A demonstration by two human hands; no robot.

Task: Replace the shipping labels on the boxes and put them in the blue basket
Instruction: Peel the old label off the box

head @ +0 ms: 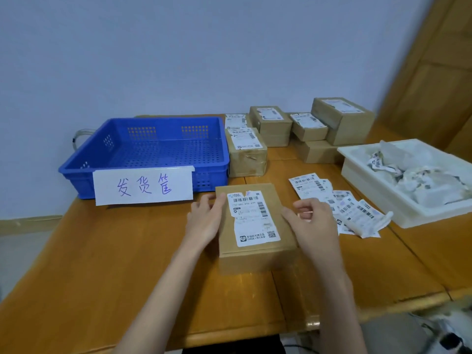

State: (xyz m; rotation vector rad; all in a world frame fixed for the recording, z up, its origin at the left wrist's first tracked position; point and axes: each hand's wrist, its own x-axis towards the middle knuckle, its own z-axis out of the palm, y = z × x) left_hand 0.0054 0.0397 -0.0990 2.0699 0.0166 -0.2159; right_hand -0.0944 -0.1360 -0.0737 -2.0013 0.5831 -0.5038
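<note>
The cardboard box [255, 228] with its torn label [251, 218] lies near-centre on the table [102, 251]; the left hand [204, 221] rests relaxed fingers against its left edge; the right hand [310, 223], fingers loosely curled, touches its right edge; the blue basket [145, 152] sits far left.

Matt cardboard box [255, 226], perforated plastic basket [153, 149]

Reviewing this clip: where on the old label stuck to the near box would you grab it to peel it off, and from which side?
Pinch the old label at its torn upper-left edge, coming from the left hand's side. The paper there is already ragged and partly peeled, so it probably lifts easiest, while the left hand steadies the near box.
</note>
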